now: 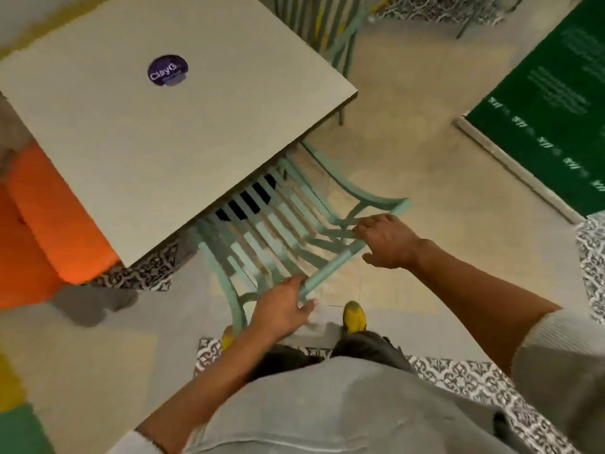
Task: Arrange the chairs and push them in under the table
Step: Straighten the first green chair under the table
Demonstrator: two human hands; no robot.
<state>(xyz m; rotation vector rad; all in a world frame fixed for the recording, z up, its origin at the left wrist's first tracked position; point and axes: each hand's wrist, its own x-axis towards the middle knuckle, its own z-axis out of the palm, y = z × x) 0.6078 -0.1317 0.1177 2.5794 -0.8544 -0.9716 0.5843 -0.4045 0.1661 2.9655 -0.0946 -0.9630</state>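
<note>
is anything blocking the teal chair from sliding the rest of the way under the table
Nothing visible does. Both hands, left hand and right hand, are on the top rail of the teal chair, whose seat is already partly under the table. The space beneath the tabletop is hidden.

Beige square table [157, 136] up-left of both hands, top bare except a round purple sticker [168, 70] well beyond the left hand [284, 309]. Pale floor [409, 132] under and around the hands, patterned black-and-white tile patches [458, 375] just below the right hand [386, 240], green mat [550, 109] far right.
</note>
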